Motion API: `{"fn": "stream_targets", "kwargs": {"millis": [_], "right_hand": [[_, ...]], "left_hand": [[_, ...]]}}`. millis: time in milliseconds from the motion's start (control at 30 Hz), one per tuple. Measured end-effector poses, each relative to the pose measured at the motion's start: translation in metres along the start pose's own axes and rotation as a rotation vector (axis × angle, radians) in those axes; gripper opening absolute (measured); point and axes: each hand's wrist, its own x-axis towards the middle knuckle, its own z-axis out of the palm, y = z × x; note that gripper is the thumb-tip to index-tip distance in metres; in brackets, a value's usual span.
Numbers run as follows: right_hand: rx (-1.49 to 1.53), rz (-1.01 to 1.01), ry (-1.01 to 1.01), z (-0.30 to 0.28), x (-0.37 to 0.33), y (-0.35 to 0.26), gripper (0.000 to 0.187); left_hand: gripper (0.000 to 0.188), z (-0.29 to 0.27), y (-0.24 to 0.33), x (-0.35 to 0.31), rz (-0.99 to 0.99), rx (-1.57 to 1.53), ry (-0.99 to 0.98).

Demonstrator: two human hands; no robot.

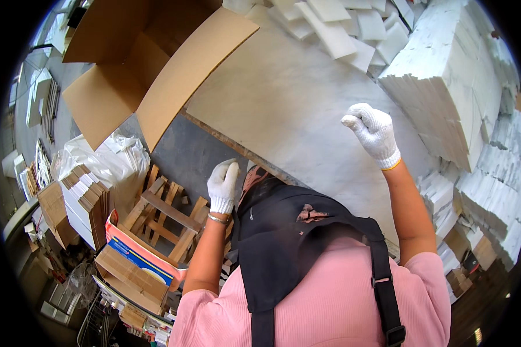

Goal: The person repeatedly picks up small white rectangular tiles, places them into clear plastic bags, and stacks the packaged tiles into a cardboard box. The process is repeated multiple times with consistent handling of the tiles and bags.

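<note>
White knit gloves cover both my hands. My left hand is by the near left edge of a pale worktable, its fingers folded together with nothing visible in them. Over the table's right part is my right hand, fingers curled in toward the thumb and nothing visible between them. Neither hand touches the large open cardboard box, which stands beyond my left hand with its flaps spread. Beyond my right hand, white foam sheets lie in a loose heap at the table's far side.
Tall stacks of white foam sheets line the right side. At the left are a wooden pallet frame, a plastic-covered bundle, stacked flat cardboard and a blue-and-orange carton. Dark grey floor shows between box and table.
</note>
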Motion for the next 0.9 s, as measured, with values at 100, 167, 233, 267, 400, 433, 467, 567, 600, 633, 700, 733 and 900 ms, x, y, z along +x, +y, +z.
{"fn": "stream_targets", "kwargs": {"millis": [100, 167, 233, 267, 400, 433, 467, 567, 600, 633, 700, 733, 900], "right_hand": [[-0.041, -0.012, 0.022, 0.000, -0.004, 0.006, 0.022], [-0.061, -0.036, 0.044, 0.001, -0.004, 0.006, 0.022], [-0.038, -0.023, 0.028, -0.002, -0.003, 0.000, 0.021], [-0.038, -0.010, 0.024, -0.004, -0.003, -0.002, 0.019], [-0.051, 0.089, 0.023, -0.010, -0.010, -0.001, 0.019], [-0.044, 0.122, 0.022, -0.014, -0.012, 0.000, 0.020], [-0.008, 0.229, 0.001, -0.017, -0.017, 0.008, 0.025], [0.505, 0.678, -0.038, -0.034, -0.027, 0.009, 0.035], [0.585, 0.621, -0.039, -0.035, -0.035, 0.016, 0.043], [0.663, 0.559, -0.041, -0.034, -0.046, 0.029, 0.051], [0.732, 0.535, -0.061, -0.038, -0.057, 0.034, 0.064], [0.726, 0.573, -0.073, -0.040, -0.063, 0.034, 0.069], [0.801, 0.614, 0.099, -0.032, -0.081, 0.043, 0.063]], "left_hand": [[0.030, 0.001, 0.061, 0.005, 0.221, 0.028, -0.088], [0.048, 0.021, 0.112, 0.015, 0.357, 0.027, -0.229], [0.087, 0.054, 0.154, 0.032, 0.353, -0.012, -0.412], [0.096, 0.071, 0.162, 0.045, 0.418, 0.059, -0.498], [0.087, 0.128, 0.188, 0.087, 0.278, 0.042, -0.969], [0.078, 0.133, 0.196, 0.091, 0.228, 0.050, -1.027], [0.068, 0.140, 0.203, 0.096, 0.177, 0.066, -1.092], [0.035, 0.149, 0.219, 0.097, 0.010, -0.014, -1.124], [0.034, 0.150, 0.220, 0.101, 0.003, 0.003, -1.141], [0.033, 0.152, 0.221, 0.104, -0.004, 0.020, -1.157], [0.031, 0.158, 0.217, 0.108, -0.001, 0.001, -1.151], [0.031, 0.160, 0.217, 0.110, 0.001, -0.010, -1.147], [0.029, 0.168, 0.237, 0.107, 0.011, 0.105, -1.193]]}}
